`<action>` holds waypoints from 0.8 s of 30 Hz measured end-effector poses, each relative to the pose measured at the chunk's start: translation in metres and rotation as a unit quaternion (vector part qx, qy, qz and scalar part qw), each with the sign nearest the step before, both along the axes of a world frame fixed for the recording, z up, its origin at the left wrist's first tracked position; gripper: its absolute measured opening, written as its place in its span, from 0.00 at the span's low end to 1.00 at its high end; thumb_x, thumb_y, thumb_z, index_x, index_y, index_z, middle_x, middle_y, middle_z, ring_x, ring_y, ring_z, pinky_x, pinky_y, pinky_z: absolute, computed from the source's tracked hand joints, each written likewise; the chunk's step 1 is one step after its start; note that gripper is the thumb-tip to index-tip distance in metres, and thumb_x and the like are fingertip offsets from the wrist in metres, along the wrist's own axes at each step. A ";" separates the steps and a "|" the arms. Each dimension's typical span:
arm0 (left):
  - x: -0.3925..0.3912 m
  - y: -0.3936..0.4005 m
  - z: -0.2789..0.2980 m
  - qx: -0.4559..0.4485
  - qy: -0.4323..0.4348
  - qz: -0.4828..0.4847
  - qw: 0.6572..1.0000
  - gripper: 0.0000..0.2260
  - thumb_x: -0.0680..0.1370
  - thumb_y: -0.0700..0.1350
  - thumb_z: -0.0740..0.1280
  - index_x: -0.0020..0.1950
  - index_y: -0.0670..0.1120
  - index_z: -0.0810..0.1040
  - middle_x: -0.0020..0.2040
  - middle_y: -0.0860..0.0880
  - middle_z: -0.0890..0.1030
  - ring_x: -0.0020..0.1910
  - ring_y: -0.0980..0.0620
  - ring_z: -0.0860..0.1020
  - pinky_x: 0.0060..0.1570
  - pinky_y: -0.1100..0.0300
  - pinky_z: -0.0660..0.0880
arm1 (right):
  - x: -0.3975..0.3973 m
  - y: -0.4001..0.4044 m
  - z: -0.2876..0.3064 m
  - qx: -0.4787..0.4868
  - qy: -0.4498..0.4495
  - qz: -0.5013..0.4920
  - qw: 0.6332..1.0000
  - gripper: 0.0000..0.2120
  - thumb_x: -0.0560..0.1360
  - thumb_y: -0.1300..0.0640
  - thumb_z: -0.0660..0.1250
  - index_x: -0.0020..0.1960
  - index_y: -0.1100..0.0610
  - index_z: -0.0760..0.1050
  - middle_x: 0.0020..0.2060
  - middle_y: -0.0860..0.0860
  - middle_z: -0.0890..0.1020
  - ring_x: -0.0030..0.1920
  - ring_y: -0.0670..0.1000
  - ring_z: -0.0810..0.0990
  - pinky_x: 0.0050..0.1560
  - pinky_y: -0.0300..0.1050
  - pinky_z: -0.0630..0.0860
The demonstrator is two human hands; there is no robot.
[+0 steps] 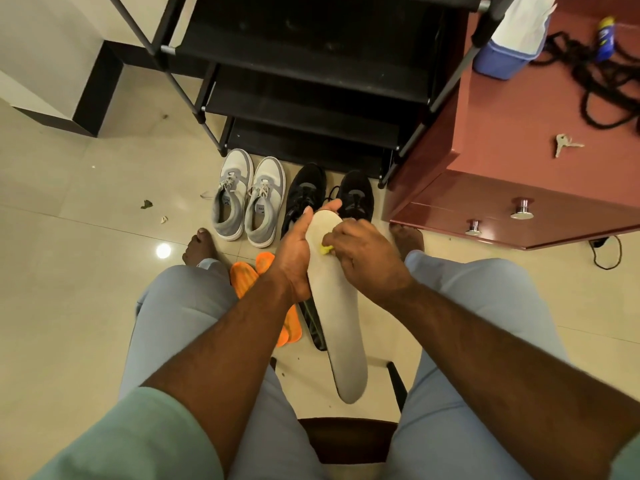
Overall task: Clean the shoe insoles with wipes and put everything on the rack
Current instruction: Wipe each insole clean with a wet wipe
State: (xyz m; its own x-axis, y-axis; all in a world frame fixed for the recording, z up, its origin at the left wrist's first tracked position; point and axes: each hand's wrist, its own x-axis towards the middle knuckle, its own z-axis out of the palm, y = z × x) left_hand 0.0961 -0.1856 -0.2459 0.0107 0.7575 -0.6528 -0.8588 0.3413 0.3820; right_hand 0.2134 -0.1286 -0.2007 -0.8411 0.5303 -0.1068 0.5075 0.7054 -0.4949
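Note:
A long grey insole [341,327] is held up over the floor between my knees. My left hand [294,251] grips its left edge near the toe end, thumb over the tip. My right hand [363,251] pinches a small yellow wipe [325,250] and presses it onto the insole's upper part. Two orange insoles [247,275] lie on the floor under my left forearm, and a dark insole [315,327] lies beside them. A grey pair of sneakers [247,199] and a black pair [329,195] stand in front of the black shoe rack [311,98].
A reddish-brown cabinet [512,174] stands at the right with keys [566,145], black cord [602,74] and a blue container [502,60] on top. My bare feet rest on the tiled floor. Small scraps [147,204] lie at the left. I sit on a stool [346,441].

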 end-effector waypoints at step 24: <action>-0.004 0.005 -0.005 -0.031 0.065 0.044 0.996 0.20 0.84 0.58 0.51 0.64 0.50 0.77 0.57 0.44 0.83 0.52 0.44 0.81 0.54 0.48 0.78 | 0.001 0.012 -0.009 -0.102 -0.088 -0.146 0.980 0.15 0.80 0.59 0.59 0.66 0.56 0.74 0.59 0.54 0.76 0.59 0.53 0.73 0.61 0.41 0.67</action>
State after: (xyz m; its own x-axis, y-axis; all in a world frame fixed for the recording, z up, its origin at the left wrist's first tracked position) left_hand 0.0920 -0.1808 -0.2504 -0.1420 0.7104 -0.6893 -0.8314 0.2923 0.4725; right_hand 0.2146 -0.1165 -0.2096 -0.6161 0.6981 -0.3649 0.7627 0.4128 -0.4979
